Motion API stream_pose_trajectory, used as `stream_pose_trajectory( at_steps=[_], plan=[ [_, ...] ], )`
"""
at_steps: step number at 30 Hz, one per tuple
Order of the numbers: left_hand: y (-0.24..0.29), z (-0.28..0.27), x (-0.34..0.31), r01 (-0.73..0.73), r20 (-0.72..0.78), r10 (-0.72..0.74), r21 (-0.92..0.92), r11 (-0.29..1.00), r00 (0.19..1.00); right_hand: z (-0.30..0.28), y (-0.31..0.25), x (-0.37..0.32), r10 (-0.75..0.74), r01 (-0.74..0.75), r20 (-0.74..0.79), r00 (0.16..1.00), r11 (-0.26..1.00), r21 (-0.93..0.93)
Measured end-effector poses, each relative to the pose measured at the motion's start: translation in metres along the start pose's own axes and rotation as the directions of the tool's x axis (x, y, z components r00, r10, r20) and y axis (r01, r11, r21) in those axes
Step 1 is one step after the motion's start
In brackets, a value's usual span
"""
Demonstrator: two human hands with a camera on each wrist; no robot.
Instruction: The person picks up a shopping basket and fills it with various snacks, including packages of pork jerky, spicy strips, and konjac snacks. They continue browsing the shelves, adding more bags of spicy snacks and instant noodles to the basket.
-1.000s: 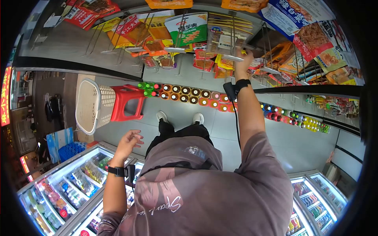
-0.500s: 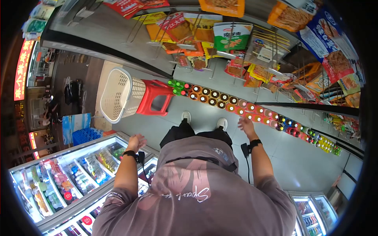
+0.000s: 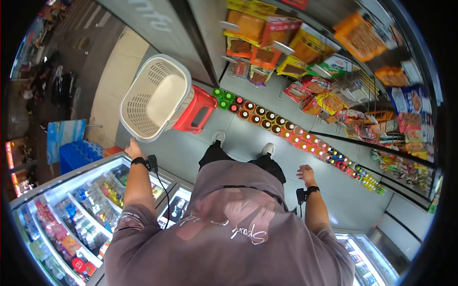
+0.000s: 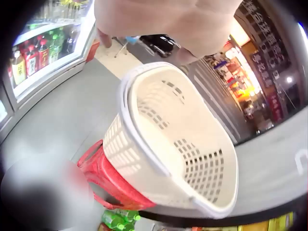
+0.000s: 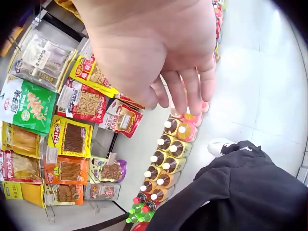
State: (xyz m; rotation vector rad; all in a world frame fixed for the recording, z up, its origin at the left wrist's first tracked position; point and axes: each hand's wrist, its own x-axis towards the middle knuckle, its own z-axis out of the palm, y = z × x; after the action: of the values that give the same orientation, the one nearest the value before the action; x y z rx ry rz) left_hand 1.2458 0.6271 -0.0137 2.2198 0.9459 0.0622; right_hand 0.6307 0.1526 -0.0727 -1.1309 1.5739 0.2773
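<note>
A cream plastic shopping basket [image 3: 157, 95] with slotted sides stands on a red stool [image 3: 196, 110]; nothing lies inside it. My left hand [image 3: 135, 149] reaches to the basket's near rim, the fingertips right by the edge. The left wrist view has that hand [image 4: 166, 24] across the top, just beyond the rim of the basket [image 4: 161, 139], with its fingers mostly hidden. Over the floor to the right, my right hand [image 3: 307, 174] hangs loosely. Its palm [image 5: 154, 48] shows in the right wrist view, fingers slightly bent and nothing in them.
Snack packets [image 5: 72, 137] hang on rack hooks ahead of me. Drink bottles [image 3: 267, 119] line the floor below them. A lit glass-fronted cooler [image 3: 71, 209] runs along the left, near a blue crate [image 3: 81, 155]. The doorway and street lie beyond the basket.
My right hand has come down from the hanging packets to my side. My left hand has moved outward to the basket's rim, and the view has turned toward the basket and doorway.
</note>
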Motion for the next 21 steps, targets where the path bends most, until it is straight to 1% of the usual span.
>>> stream_pose_trajectory(
  at_steps=[1, 2, 3, 4, 5, 6, 7, 8, 9, 10, 11, 12, 13, 15, 16, 17, 18, 19, 20, 21],
  plan=[
    [0.004, 0.003, 0.017, 0.159, 0.190, -0.133, -0.132, 0.978, 0.973, 0.015, -0.010, -0.010, -0.001, 0.003, 0.041, 0.999, 0.999, -0.041],
    [0.004, 0.004, 0.031, 0.331, 0.385, -0.229, -0.222, 0.917, 0.894, 0.029, -0.019, -0.019, -0.024, 0.036, 0.087, 0.996, 0.989, -0.141],
    [-0.008, 0.009, 0.055, 0.348, 0.394, -0.247, -0.208, 0.914, 0.885, 0.044, -0.033, -0.033, -0.011, 0.022, 0.073, 0.997, 0.988, -0.153],
    [-0.026, 0.020, 0.085, 0.368, 0.566, -0.171, -0.255, 0.894, 0.806, 0.059, -0.053, -0.048, -0.065, 0.098, 0.134, 0.989, 0.961, -0.257],
    [-0.036, 0.029, 0.104, 0.398, 0.712, -0.075, -0.300, 0.867, 0.698, 0.073, -0.070, -0.062, -0.113, 0.179, 0.201, 0.973, 0.919, -0.351],
    [-0.011, 0.023, 0.084, 0.356, 0.586, -0.154, -0.248, 0.901, 0.796, 0.087, -0.086, -0.074, -0.112, 0.174, 0.186, 0.976, 0.918, -0.357],
    [-0.004, 0.026, 0.083, 0.366, 0.596, -0.153, -0.253, 0.896, 0.788, 0.101, -0.104, -0.084, -0.212, 0.277, 0.203, 0.956, 0.882, -0.382],
    [0.000, 0.029, 0.085, 0.310, 0.550, -0.146, -0.218, 0.925, 0.822, 0.112, -0.119, -0.092, -0.308, 0.378, 0.227, 0.924, 0.832, -0.405],
    [0.000, 0.031, 0.087, 0.255, 0.500, -0.135, -0.180, 0.950, 0.856, 0.120, -0.129, -0.097, -0.316, 0.382, 0.221, 0.923, 0.826, -0.414],
    [0.001, 0.033, 0.088, 0.262, 0.503, -0.135, -0.191, 0.946, 0.854, 0.129, -0.139, -0.101, -0.356, 0.414, 0.214, 0.910, 0.821, -0.394],
    [0.003, 0.038, 0.089, 0.193, 0.430, -0.071, -0.247, 0.950, 0.900, 0.135, -0.147, -0.105, -0.397, 0.447, 0.205, 0.895, 0.814, -0.371],
    [0.006, 0.043, 0.087, 0.118, 0.352, -0.007, -0.296, 0.948, 0.936, 0.138, -0.155, -0.108, -0.401, 0.455, 0.216, 0.890, 0.792, -0.408],
    [0.020, 0.040, 0.077, 0.120, 0.360, -0.001, -0.308, 0.944, 0.933, 0.140, -0.159, -0.109, -0.413, 0.461, 0.206, 0.887, 0.788, -0.409],
    [0.066, 0.017, 0.042, 0.206, 0.505, 0.073, -0.474, 0.856, 0.860, 0.140, -0.162, -0.109, -0.392, 0.446, 0.213, 0.895, 0.775, -0.448],
    [0.080, 0.016, 0.035, 0.248, 0.586, 0.089, -0.469, 0.847, 0.805, 0.137, -0.161, -0.109, -0.401, 0.447, 0.199, 0.894, 0.775, -0.447],
    [0.092, 0.014, 0.024, 0.245, 0.596, 0.104, -0.475, 0.845, 0.796, 0.134, -0.159, -0.107, -0.389, 0.428, 0.182, 0.903, 0.775, -0.464],
    [0.107, 0.014, 0.011, 0.306, 0.647, 0.178, -0.562, 0.769, 0.742, 0.135, -0.154, -0.105, -0.379, 0.405, 0.154, 0.912, 0.785, -0.469],
    [0.124, 0.018, 0.001, 0.375, 0.696, 0.265, -0.621, 0.689, 0.667, 0.137, -0.151, -0.103, -0.387, 0.394, 0.111, 0.915, 0.807, -0.439],
    [0.138, 0.022, -0.009, 0.426, 0.760, 0.251, -0.569, 0.704, 0.600, 0.135, -0.145, -0.102, -0.404, 0.406, 0.110, 0.908, 0.785, -0.467],
    [0.140, 0.035, -0.008, 0.418, 0.797, 0.298, -0.547, 0.726, 0.526, 0.129, -0.134, -0.105, -0.406, 0.395, 0.092, 0.909, 0.775, -0.493]
  ],
)
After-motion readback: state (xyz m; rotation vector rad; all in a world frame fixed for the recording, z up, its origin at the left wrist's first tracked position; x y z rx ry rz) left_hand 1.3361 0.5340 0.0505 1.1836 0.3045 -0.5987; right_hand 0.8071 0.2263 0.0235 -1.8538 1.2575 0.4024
